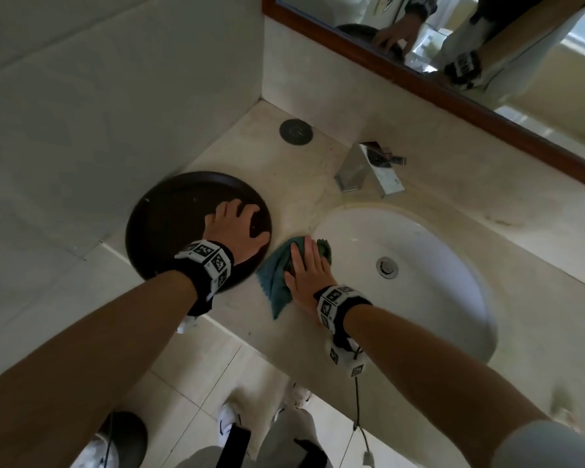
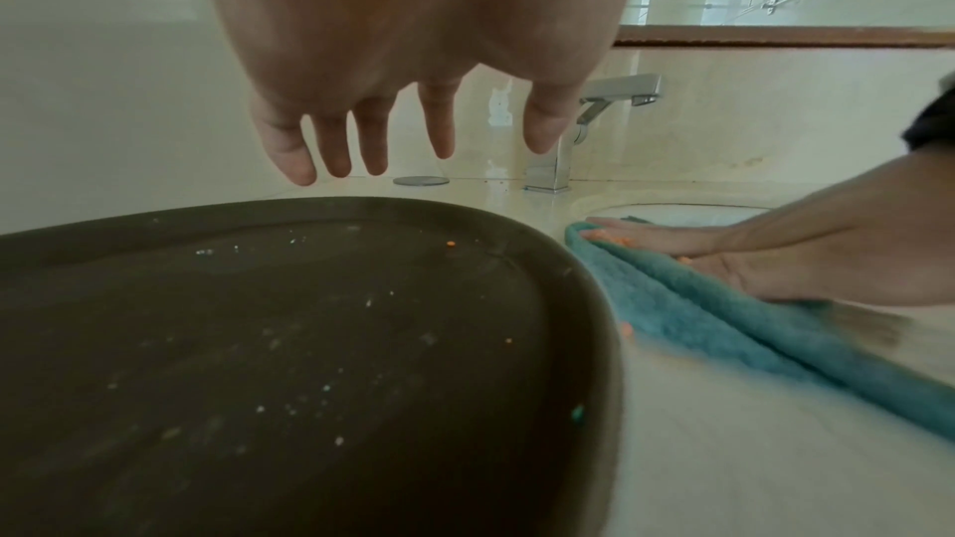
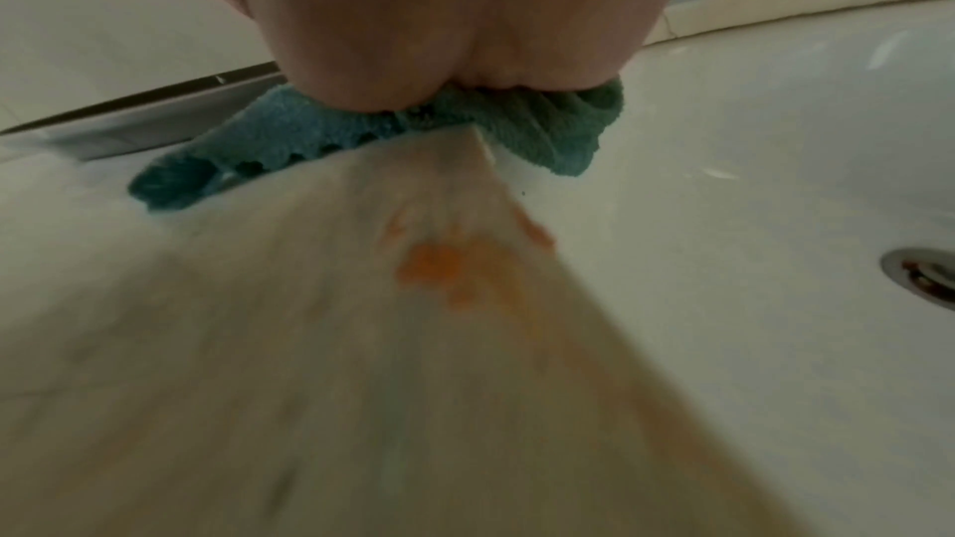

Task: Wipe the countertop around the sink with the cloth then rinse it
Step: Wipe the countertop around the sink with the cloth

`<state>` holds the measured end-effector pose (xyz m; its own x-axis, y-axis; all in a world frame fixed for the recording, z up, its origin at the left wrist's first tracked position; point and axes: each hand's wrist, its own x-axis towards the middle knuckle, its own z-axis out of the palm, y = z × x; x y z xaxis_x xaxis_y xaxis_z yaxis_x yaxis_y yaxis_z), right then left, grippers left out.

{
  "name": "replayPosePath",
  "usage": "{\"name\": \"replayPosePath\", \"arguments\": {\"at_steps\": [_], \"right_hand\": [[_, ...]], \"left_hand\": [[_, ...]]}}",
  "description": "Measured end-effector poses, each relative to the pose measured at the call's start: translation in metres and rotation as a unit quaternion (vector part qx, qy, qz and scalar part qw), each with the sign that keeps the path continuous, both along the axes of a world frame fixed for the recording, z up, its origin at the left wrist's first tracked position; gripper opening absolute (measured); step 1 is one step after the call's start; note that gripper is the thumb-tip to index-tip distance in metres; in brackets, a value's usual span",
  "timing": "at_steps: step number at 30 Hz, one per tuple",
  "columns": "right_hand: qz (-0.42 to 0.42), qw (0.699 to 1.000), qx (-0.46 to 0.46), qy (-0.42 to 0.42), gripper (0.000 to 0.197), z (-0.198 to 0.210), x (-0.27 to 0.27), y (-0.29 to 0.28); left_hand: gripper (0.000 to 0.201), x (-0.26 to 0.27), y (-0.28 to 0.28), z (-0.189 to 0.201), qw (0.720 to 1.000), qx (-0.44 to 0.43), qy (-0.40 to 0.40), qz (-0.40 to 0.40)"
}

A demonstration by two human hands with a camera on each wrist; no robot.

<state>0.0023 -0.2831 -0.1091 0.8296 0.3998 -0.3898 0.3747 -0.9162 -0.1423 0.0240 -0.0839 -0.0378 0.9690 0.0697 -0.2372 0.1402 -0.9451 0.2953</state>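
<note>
My right hand [image 1: 306, 268] lies flat with straight fingers on a teal cloth [image 1: 272, 282], pressing it onto the beige countertop [image 1: 247, 319] at the left rim of the white sink [image 1: 429, 251]. The cloth [image 3: 289, 133] bunches under the palm and one corner hangs over the basin edge. An orange smear [image 3: 439, 272] marks the counter just behind the hand. My left hand [image 1: 237, 224] is spread with straight fingers over a dark round tray [image 1: 169, 224]. In the left wrist view the fingers [image 2: 439, 129] hang above the tray [image 2: 258, 341]; contact is unclear.
A chrome faucet [image 1: 368, 170] stands behind the sink, whose drain [image 1: 387, 267] sits mid-basin. A round grey cap [image 1: 296, 131] is set in the counter's back corner. A framed mirror [image 1: 487, 45] and tiled walls close off the back and left. A dark bin [image 1: 122, 437] is on the floor.
</note>
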Motion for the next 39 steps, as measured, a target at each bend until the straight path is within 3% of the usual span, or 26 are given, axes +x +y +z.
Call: {"name": "replayPosePath", "arguments": {"at_steps": [14, 20, 26, 39], "right_hand": [[-0.037, 0.998, -0.035, -0.030, 0.064, 0.001, 0.126, -0.016], [-0.084, 0.996, -0.038, 0.004, 0.064, 0.007, 0.157, -0.007], [-0.092, 0.994, -0.048, 0.016, 0.066, 0.011, 0.134, 0.013], [-0.112, 0.993, -0.031, 0.004, 0.068, 0.009, -0.010, 0.047]], "left_hand": [[0.062, 0.059, -0.003, -0.014, 0.999, -0.004, 0.028, 0.025], [0.063, 0.065, -0.004, -0.012, 0.999, -0.008, 0.034, 0.032], [0.063, 0.043, 0.012, -0.009, 0.999, -0.008, 0.031, 0.037], [0.060, -0.029, 0.038, 0.003, 1.000, -0.002, 0.009, -0.029]]}}
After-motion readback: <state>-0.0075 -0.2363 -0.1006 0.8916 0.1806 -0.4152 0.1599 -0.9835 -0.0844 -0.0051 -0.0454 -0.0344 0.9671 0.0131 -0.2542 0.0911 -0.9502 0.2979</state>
